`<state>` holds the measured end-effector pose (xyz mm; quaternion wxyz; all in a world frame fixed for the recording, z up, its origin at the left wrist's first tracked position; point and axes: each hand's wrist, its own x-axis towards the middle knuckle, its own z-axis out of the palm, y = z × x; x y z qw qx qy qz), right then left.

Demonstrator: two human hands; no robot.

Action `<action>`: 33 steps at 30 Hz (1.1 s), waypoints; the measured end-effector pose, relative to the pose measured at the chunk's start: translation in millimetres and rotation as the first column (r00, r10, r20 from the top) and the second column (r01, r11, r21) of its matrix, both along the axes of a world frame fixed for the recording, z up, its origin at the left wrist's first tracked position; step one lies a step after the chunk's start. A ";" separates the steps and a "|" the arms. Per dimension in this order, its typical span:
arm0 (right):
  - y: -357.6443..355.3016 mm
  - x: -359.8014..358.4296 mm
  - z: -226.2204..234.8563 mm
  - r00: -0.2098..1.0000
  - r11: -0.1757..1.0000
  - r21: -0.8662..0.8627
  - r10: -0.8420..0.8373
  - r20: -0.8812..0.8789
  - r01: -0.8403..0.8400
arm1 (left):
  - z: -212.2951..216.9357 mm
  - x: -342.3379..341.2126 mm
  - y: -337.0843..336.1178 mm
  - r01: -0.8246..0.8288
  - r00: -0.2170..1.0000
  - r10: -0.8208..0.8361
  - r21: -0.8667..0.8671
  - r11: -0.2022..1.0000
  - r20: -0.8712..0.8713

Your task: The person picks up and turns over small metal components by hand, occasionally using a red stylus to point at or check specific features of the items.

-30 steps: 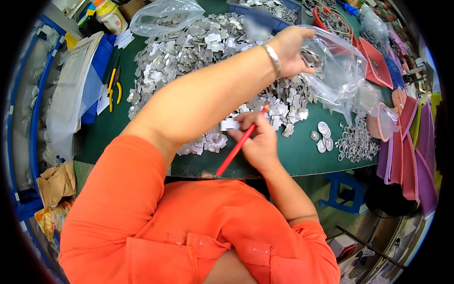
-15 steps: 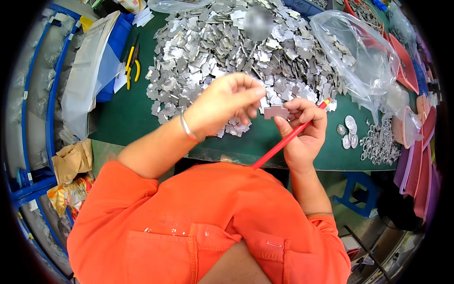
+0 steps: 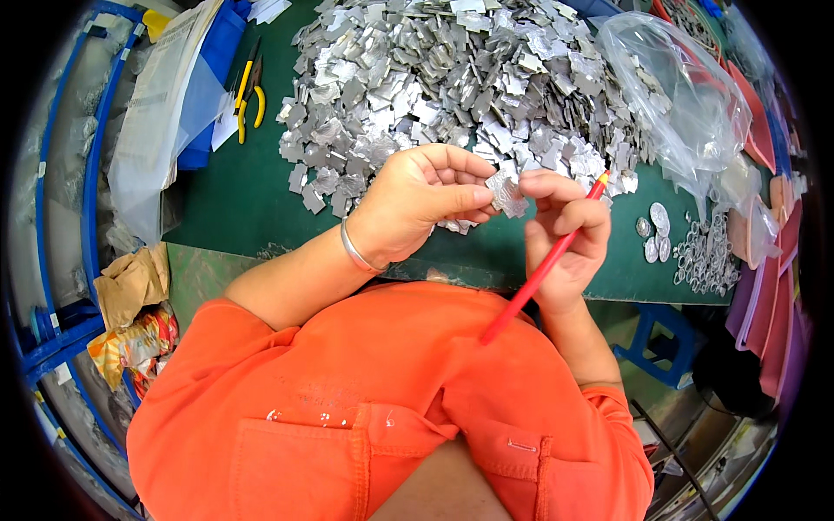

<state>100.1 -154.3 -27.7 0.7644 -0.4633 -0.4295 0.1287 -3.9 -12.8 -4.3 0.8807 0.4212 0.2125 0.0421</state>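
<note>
Table: green top [image 3: 234,208], its near edge close to the worker's orange shirt [image 3: 347,365]; a blue rack [image 3: 93,174] stood at the worker's left, crumpled brown paper [image 3: 130,282] beside it.
Pile: flat, silvery, notched pieces [image 3: 452,78] were heaped loosely across the middle of the table, beyond both hands.
Held piece: one silvery piece [image 3: 506,193] was raised in front of the pile, between the two hands.
Left hand [image 3: 417,204]: thumb and index finger pinched the held piece at its left edge; the other fingers curled inward, and a metal bracelet [image 3: 358,249] circled the wrist.
Right hand [image 3: 569,234]: fingers bent around a red pencil [image 3: 530,280]; the index fingertip lay close to the held piece, though from where I stood I could not tell whether it touched.
Pencil: slanted, pointed end up and to the right, other end over the shirt.
Left of pile: yellow-handled pliers [image 3: 241,113], near stacked papers [image 3: 165,104].
Right of pile: a clear bag [image 3: 682,104], round discs [image 3: 660,221] and, just beside these, small rings [image 3: 705,260].
Floor: blue stool [image 3: 645,328], below the table's right side.
</note>
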 end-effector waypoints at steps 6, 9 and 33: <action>-3.5 -6.7 1.3 0.951 0.989 -0.149 -0.057 -0.305 0.012 | -3.0 -3.2 3.0 -0.052 0.998 0.052 0.008 0.999 0.026; -3.6 -11.7 0.7 0.946 0.979 -0.206 -0.063 -0.317 -0.004 | -4.6 -5.0 3.4 -0.062 0.998 0.062 0.002 0.998 0.025; 19.6 -3.2 -5.6 0.853 0.783 -0.567 0.095 0.514 0.254 | 4.8 -28.4 29.3 -0.222 0.975 0.224 -0.096 0.970 0.011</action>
